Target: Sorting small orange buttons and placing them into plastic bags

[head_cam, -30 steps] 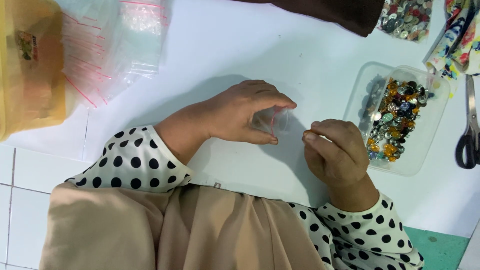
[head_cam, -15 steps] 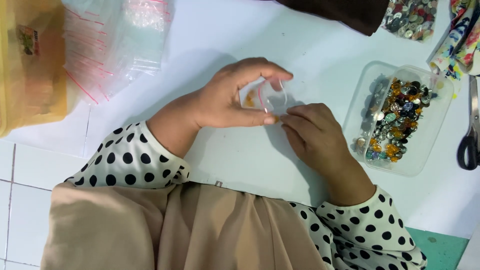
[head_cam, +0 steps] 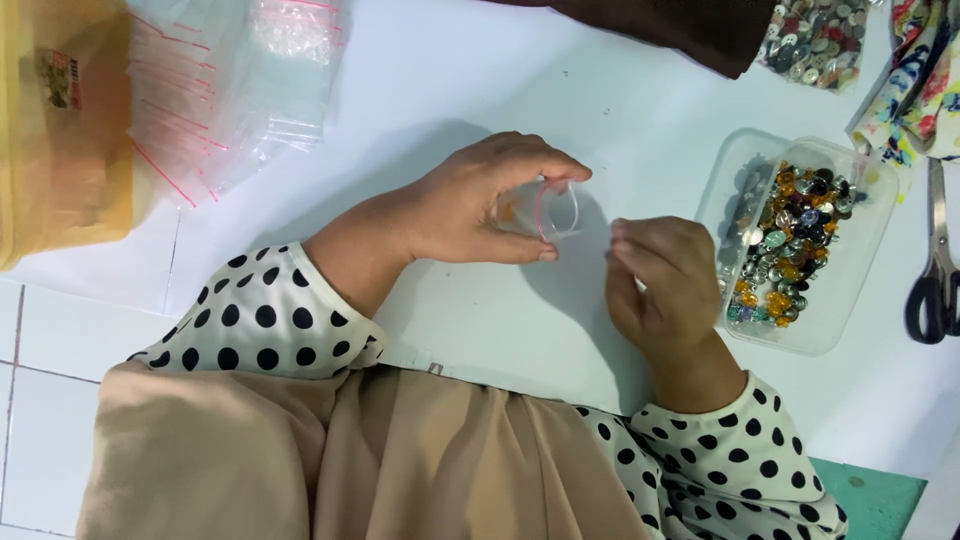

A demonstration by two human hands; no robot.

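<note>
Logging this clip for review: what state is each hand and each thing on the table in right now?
left hand: holding the small clear bag, mouth held open
small clear bag: open, off the table
right hand: fingers pinched, just right of the bag
clear tub of beads: uncovered, partly full
scissors: lying closed
stack of zip bags: lying flat

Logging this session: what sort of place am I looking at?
Likely a home craft or sewing worktable: a clear tray of mixed buttons, scissors, and small zip bags on the white table.

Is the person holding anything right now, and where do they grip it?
The left hand pinches a small clear zip bag near its open mouth. The right hand looks pinched shut; anything in it is too small to tell.
</note>
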